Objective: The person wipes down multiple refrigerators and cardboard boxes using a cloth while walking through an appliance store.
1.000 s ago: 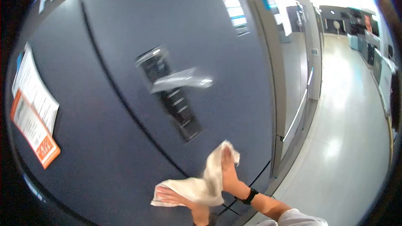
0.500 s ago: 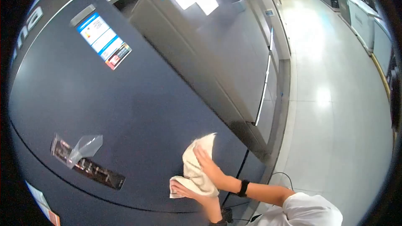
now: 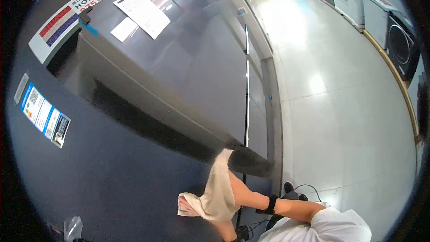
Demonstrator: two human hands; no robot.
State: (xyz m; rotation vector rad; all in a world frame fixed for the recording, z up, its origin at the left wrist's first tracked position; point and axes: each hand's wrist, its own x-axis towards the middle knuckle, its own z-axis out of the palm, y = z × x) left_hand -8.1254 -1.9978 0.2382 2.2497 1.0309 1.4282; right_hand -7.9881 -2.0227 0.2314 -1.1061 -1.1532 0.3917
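Observation:
A cream cloth [image 3: 217, 192] is bunched up against the dark blue front of a refrigerator [image 3: 130, 175]. My left hand [image 3: 187, 207] holds its lower left end, with the fingers partly wrapped in the fabric. My right hand [image 3: 239, 187], with a black band at the wrist, is closed in the cloth's right side. The fabric covers most of its fingers. One corner of the cloth sticks up near the gap beside the neighbouring grey refrigerator [image 3: 197, 76].
An energy label [image 3: 45, 112] hangs on the dark door. Clear plastic film [image 3: 73, 228] clings at lower left. Papers [image 3: 143, 13] are stuck on the grey refrigerator. A tiled aisle [image 3: 327, 139] runs along the right, with a black front-loading washer [image 3: 401, 45] opposite. A thin cable [image 3: 309, 186] loops near my shoes.
The view has swung right, so the label and film sit further left. The cloth now covers my right hand, which lay flat on top of it before.

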